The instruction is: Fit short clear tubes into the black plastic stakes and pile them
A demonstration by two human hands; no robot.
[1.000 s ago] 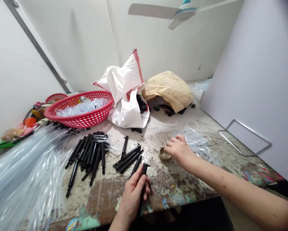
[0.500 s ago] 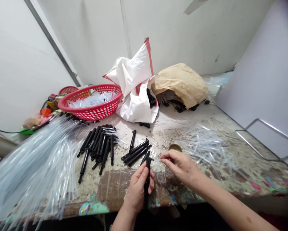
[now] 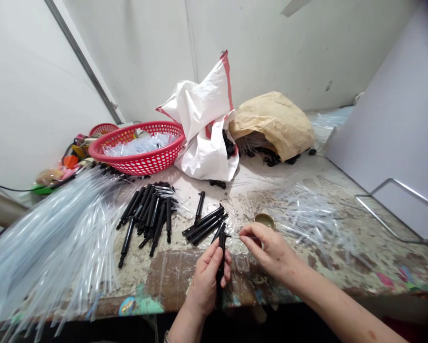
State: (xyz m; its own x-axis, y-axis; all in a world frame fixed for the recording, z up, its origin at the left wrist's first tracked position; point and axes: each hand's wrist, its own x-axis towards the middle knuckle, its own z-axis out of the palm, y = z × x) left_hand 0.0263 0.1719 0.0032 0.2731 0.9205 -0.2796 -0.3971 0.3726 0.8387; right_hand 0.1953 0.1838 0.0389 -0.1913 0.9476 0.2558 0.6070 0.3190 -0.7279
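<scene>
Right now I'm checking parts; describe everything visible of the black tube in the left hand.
The black tube is slim, glossy, plastic-looking, with a short spout jutting sideways near its top. The left hand grips it, spout up, at the table's front edge; shadow hides its lower end. The right hand holds a thin straw nearby; contact is unclear.

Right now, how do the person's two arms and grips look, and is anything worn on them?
The left grip and the right grip are bare, without gloves. No sleeve shows on the left arm or the right arm; the right arm has small spots. Something like a band shows by the left wrist, mostly cut off.
</scene>
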